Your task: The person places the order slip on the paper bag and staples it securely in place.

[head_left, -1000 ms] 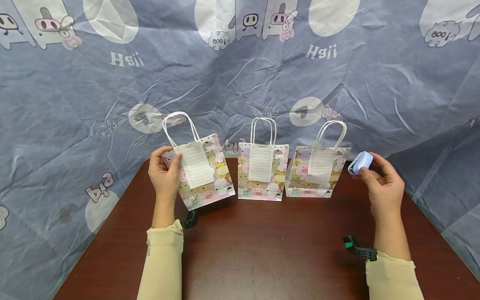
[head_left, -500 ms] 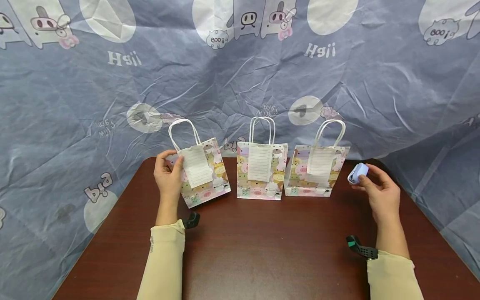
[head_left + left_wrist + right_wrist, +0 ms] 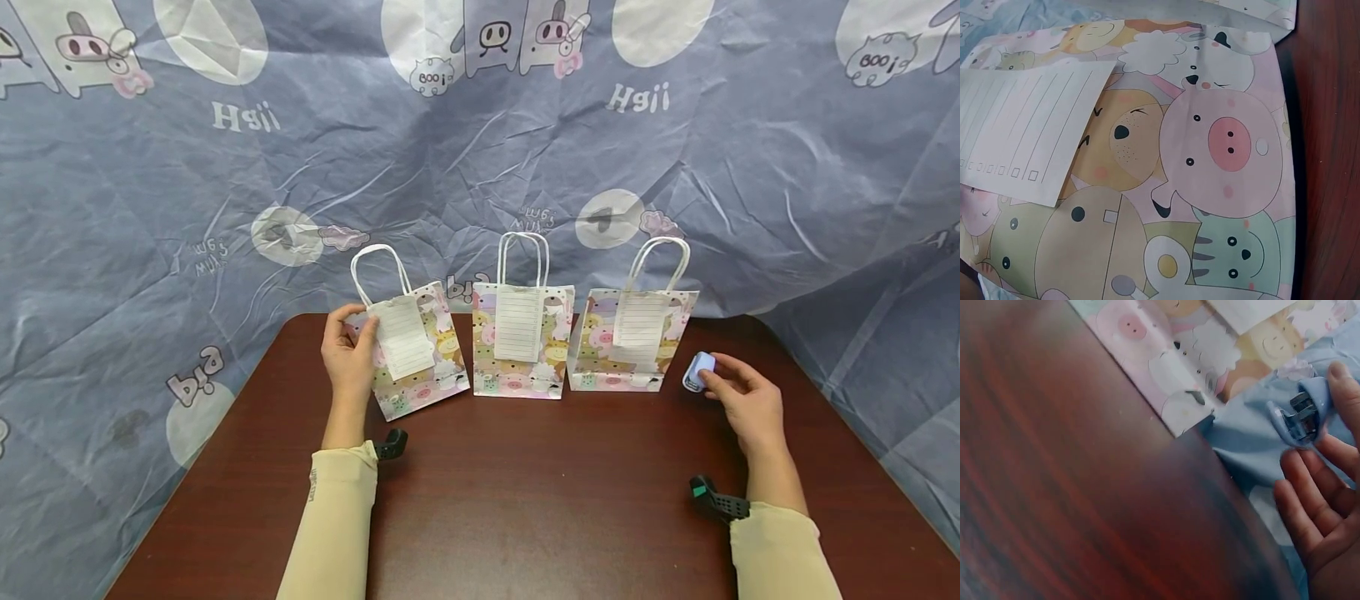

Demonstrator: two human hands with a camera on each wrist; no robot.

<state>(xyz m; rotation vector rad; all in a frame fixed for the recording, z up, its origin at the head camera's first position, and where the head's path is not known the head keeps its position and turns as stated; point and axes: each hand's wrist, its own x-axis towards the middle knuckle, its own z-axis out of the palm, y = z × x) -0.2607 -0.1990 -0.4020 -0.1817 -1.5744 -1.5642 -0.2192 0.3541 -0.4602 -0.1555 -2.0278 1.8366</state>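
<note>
My left hand (image 3: 349, 354) pinches the upper left edge of a paper gift bag (image 3: 441, 337) printed with cartoon animals, thumb in front. That bag leans to the left, its white twisted handle rising above. A lined paper slip (image 3: 405, 337) lies against its front, and its free lower edge shows in the left wrist view. My right hand (image 3: 750, 408) holds a small light-blue mini stapler (image 3: 1319, 406) between thumb and fingers. Its metal mechanism shows between the two blue halves. In the head view, the stapler is right of the rightmost bag and apart from it.
A matching middle bag (image 3: 557, 354) and a right bag (image 3: 600, 354) stand upright on the brown table (image 3: 555, 492), each bearing a lined slip on its front. Behind them hangs a blue-grey patterned cloth (image 3: 450, 167), close to the table's back edge.
My left hand and its bag have shifted a little to the right and lower. With the stapler still held, my right hand has come down and to the left.
</note>
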